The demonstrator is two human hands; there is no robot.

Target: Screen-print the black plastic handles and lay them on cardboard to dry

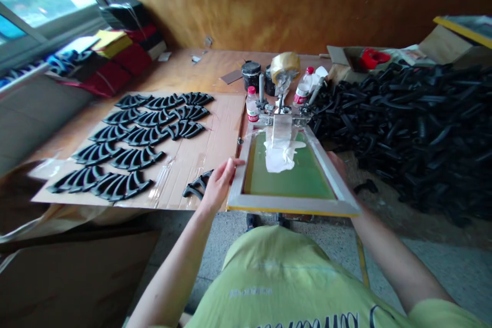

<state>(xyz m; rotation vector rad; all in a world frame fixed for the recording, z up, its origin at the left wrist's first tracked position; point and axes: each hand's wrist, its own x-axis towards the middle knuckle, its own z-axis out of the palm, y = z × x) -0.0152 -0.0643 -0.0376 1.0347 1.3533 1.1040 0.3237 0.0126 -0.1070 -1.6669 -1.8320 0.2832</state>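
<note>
A screen-printing frame (294,206) with green mesh and a smear of white ink (282,156) is raised in front of me. My left hand (217,183) is closed on its left rail, thumb on top. Just beside that hand, a black fan-shaped plastic piece (197,187) lies on the cardboard edge. My right hand (338,163) reaches under the frame's right side; its fingers are hidden by the frame.
Several rows of black fan-shaped pieces (130,136) lie on a cardboard sheet (207,143) at left. A large heap of black parts (415,123) fills the right. Bottles (251,105), a black ink pot (251,74) and a tape roll (285,65) stand behind the frame.
</note>
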